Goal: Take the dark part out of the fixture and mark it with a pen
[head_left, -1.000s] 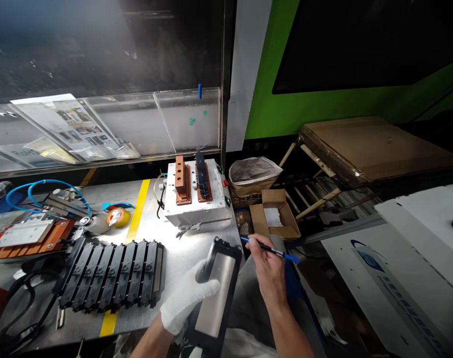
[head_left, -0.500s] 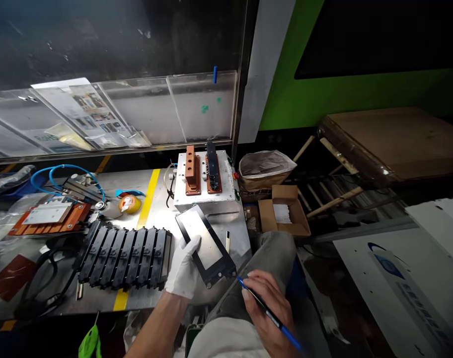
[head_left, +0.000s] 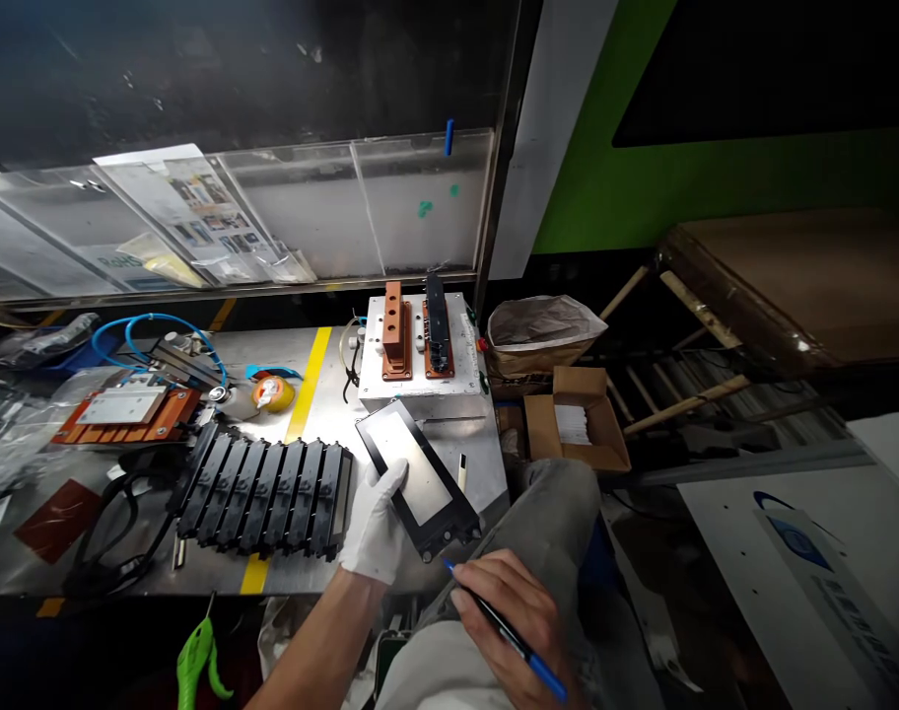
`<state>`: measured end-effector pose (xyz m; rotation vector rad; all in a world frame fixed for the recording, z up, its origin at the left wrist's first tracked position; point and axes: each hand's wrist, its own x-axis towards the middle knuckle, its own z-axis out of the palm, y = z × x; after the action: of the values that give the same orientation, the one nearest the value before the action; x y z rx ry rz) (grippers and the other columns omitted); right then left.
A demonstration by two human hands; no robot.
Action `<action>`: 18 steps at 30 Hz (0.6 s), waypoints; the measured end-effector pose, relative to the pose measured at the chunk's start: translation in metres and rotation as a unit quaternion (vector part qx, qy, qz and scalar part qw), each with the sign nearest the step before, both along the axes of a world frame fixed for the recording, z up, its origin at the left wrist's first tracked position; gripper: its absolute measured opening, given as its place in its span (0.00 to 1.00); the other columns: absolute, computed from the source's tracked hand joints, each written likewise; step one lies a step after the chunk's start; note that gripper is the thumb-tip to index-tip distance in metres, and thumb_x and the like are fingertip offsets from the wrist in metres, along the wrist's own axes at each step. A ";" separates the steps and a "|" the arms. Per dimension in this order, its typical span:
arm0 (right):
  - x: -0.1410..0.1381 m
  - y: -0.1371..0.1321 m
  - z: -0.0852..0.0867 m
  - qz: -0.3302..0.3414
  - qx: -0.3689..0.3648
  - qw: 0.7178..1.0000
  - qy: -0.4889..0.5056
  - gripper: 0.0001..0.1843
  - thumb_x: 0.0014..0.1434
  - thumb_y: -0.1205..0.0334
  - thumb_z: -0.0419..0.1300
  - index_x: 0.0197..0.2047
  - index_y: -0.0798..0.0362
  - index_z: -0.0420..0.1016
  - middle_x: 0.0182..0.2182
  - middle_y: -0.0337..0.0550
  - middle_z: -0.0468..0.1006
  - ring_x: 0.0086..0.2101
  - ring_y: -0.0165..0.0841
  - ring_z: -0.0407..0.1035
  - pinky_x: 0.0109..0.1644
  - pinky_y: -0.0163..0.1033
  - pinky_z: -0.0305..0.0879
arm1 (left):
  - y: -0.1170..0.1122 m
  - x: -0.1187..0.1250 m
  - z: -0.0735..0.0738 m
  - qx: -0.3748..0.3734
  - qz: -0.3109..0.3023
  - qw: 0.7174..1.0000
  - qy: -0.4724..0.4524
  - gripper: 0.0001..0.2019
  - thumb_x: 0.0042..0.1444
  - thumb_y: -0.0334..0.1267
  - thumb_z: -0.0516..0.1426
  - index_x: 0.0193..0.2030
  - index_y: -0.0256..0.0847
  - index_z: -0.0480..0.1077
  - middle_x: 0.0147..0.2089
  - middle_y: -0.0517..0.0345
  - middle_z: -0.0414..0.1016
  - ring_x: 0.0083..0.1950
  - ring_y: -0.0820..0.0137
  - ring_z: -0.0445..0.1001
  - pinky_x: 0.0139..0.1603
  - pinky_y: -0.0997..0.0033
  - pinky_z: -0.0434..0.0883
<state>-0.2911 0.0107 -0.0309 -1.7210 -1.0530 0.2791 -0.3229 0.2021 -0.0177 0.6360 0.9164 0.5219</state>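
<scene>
We see from one camera on the person's head. It looks forward and down, close over the left hand [head_left: 377,525] and right hand [head_left: 510,621]. The metal table [head_left: 316,434] fills the left side, and the green wall [head_left: 716,187] stands farther off on the right.

left hand [head_left: 376,523]: gloved, fingers curled in a grip | right hand [head_left: 513,621]: bare, fingers pinched

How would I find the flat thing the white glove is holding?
Look at the shiny metal table with the yellow stripe. Right of the stripe, the left hand in a white glove holds a black-framed panel. Unlike the ribbed black rack beside it, its middle is smooth grey.
</scene>
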 end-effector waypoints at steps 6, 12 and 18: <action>-0.005 0.006 -0.010 0.038 -0.036 0.998 0.039 0.10 0.70 0.65 0.59 0.52 0.43 0.74 0.43 0.40 0.81 0.44 0.38 0.74 0.49 0.45 0.74 | -0.004 0.000 0.003 -0.001 -0.006 1.000 -0.014 0.32 0.55 0.35 0.66 0.67 0.50 0.65 0.51 0.56 0.84 0.51 0.62 0.83 0.56 0.62 0.80; 0.000 -0.005 -0.004 -0.022 0.101 0.992 0.074 0.15 0.66 0.70 0.60 0.52 0.43 0.75 0.37 0.40 0.80 0.40 0.37 0.74 0.46 0.45 0.75 | 0.001 -0.004 -0.004 -0.033 0.006 0.999 -0.004 0.26 0.56 0.40 0.67 0.62 0.45 0.71 0.55 0.53 0.83 0.51 0.65 0.82 0.52 0.67 0.80; 0.031 -0.022 -0.011 -0.150 0.129 0.967 0.159 0.10 0.66 0.65 0.64 0.49 0.43 0.81 0.43 0.44 0.81 0.51 0.40 0.74 0.51 0.41 0.77 | 0.007 -0.015 -0.022 -0.115 -0.073 0.987 0.087 0.32 0.51 0.70 0.59 0.45 0.41 0.78 0.36 0.52 0.85 0.35 0.66 0.81 0.35 0.66 0.79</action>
<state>-0.2597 -0.0114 -0.0419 -1.5124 -0.5584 0.2048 -0.3382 0.2087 -0.0395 0.5383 1.0684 0.2274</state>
